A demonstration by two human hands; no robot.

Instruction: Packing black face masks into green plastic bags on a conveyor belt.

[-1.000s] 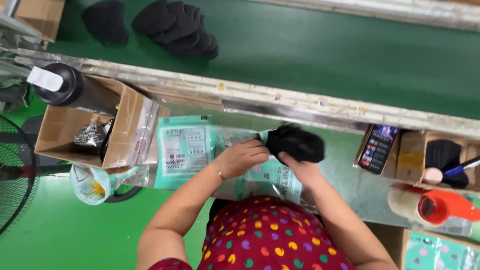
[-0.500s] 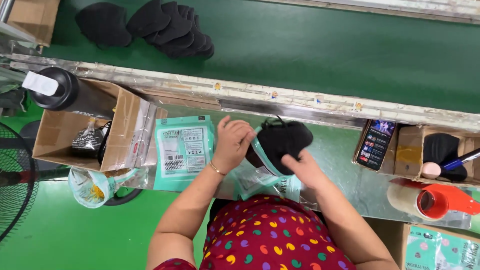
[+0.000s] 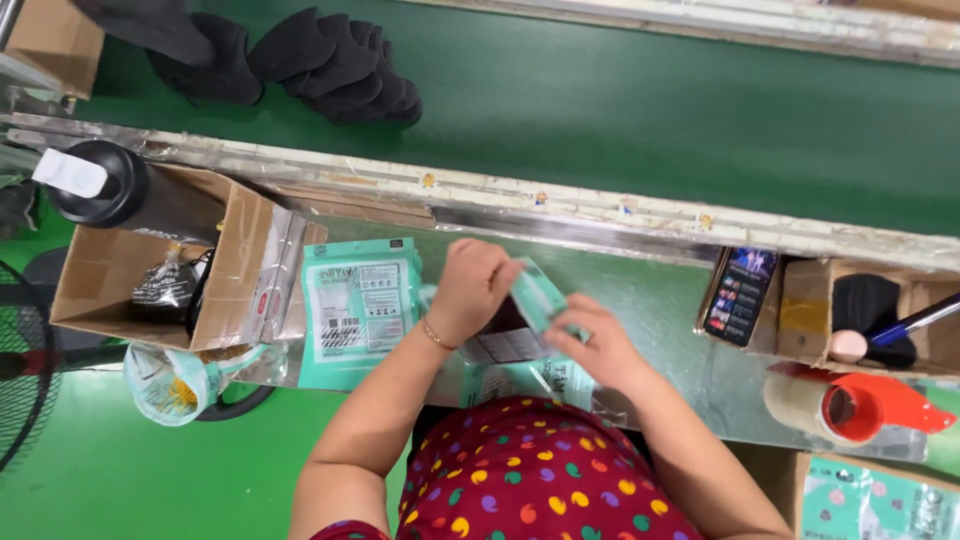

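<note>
The black fabric piece you held a moment ago is now inside the mint-green plastic pouch; your left hand and right hand both clamp it mid-table.

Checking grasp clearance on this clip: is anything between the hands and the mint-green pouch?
Nothing visible. The left hand and right hand both already grip the mint-green pouch directly, above the metal worktop.
</note>
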